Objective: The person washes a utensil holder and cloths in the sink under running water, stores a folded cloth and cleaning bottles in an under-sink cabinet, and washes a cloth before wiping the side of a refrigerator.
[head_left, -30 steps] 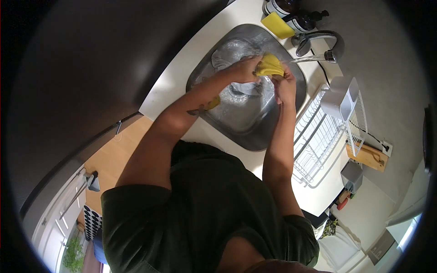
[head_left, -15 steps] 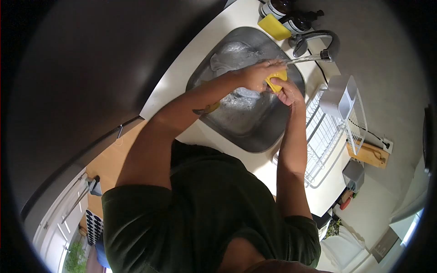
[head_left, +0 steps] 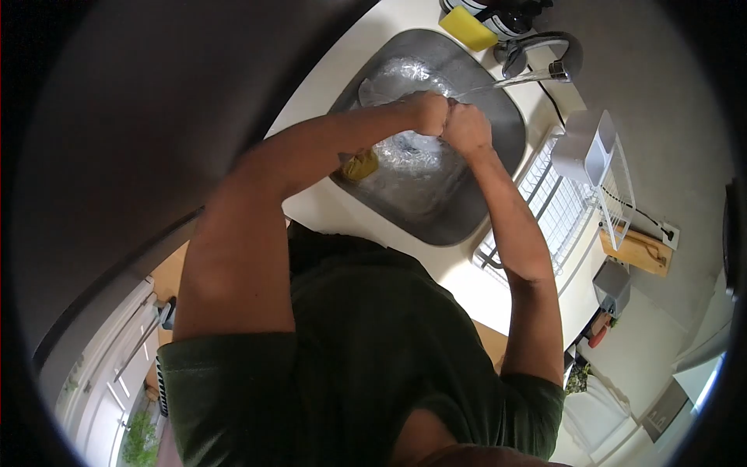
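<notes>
Over the metal sink point(head_left: 467, 210), my left hand point(head_left: 428, 114) and my right hand point(head_left: 467, 129) are both closed into fists and pressed against each other. Whatever they hold is hidden inside the fingers; no yellow cloth shows between them. Water runs from the tap point(head_left: 559, 71) towards my hands. Below them, water splashes in the sink over a pale cloth point(head_left: 376, 92), which is partly hidden. Another yellow cloth point(head_left: 360, 165) lies at the sink's near left edge, beside my left forearm.
A yellow sponge point(head_left: 468, 29) and dark bottles point(head_left: 515, 19) stand behind the sink. To the right are a white wire dish rack point(head_left: 548, 191) with a grey-white container point(head_left: 580, 146), a wooden board point(head_left: 638, 251) and a cable along the wall.
My hands have closed into fists and come together. The yellow cloth that they held earlier is now out of sight. The yellow cloth at the sink's left edge shows more fully.
</notes>
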A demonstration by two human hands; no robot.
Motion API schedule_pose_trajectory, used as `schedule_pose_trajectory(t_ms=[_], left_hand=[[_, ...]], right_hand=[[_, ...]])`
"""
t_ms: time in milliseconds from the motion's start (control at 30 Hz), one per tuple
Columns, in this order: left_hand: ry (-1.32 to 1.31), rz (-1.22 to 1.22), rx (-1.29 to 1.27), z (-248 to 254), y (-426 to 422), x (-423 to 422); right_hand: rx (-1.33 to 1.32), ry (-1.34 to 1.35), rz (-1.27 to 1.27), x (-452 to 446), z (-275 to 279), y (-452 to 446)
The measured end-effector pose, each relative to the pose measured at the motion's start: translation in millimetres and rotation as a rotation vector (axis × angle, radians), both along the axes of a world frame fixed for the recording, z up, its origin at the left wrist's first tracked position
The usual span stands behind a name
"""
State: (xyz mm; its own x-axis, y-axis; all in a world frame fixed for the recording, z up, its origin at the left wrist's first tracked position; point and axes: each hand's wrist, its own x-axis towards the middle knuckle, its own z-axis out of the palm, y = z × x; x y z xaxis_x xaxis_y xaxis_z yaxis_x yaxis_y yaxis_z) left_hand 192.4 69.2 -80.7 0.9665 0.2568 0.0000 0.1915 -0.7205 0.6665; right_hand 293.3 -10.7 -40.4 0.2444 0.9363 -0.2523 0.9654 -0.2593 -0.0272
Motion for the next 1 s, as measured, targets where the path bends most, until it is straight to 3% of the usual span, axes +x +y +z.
schedule_pose_trajectory(t_ms=[33, 100, 133, 200, 233, 300, 433, 500, 633, 700, 733, 800, 833, 900, 967, 1000], left_hand=[[0.001, -0.001, 0.002, -18, -4, 2], [-0.381, 0.016, -0.188, -54, -19, 6], [-0.381, 0.010, -0.187, -36, -20, 0], [0.365, 0.173, -1.097, 19, -25, -21], [0.369, 0.167, -1.092, 16, -27, -24], [0.261, 0.112, -1.535, 9, -37, -29], [0.354, 0.188, -1.794, 2, -60, -39], [0.237, 0.064, -2.016, -8, -72, -44], [0.245, 0.104, -1.910, -24, -75, -58], [0.431, -0.044, -1.442, -32, -54, -59], [0.438, -0.050, -1.435, -29, -47, -66], [0.460, -0.240, -0.456, -12, -27, -76], [0.463, -0.255, -0.442, -23, -16, -78], [0.569, -0.190, 0.085, -54, 14, -65], [0.364, -0.038, -0.318, -31, 50, -23], [0.123, -0.065, -0.060, -28, 67, 3]], right_hand=[[0.002, 0.001, -0.001, -1, 4, -2], [0.052, -0.023, 0.221, -2, 11, -9], [0.054, -0.024, 0.215, -1, 12, -12], [0.146, -0.060, 0.350, 0, 12, -19], [0.149, -0.061, 0.342, 1, 12, -20], [0.314, -0.039, 0.405, 3, 11, -28], [0.330, -0.030, 0.366, 0, -7, -46], [0.389, 0.015, 0.337, -6, -9, -56], [0.260, 0.022, 0.119, -27, 4, -73], [0.180, 0.033, -0.060, -41, 5, -77], [0.090, 0.052, -0.223, -47, 5, -82], [0.119, 0.132, -0.328, -55, 11, -100], [0.128, 0.222, -0.439, -61, 21, -111], [0.149, 0.376, -0.543, -68, 33, -137], [0.218, 0.461, -0.621, -79, 45, -165], [0.277, 0.545, -0.683, -85, 51, -179]])
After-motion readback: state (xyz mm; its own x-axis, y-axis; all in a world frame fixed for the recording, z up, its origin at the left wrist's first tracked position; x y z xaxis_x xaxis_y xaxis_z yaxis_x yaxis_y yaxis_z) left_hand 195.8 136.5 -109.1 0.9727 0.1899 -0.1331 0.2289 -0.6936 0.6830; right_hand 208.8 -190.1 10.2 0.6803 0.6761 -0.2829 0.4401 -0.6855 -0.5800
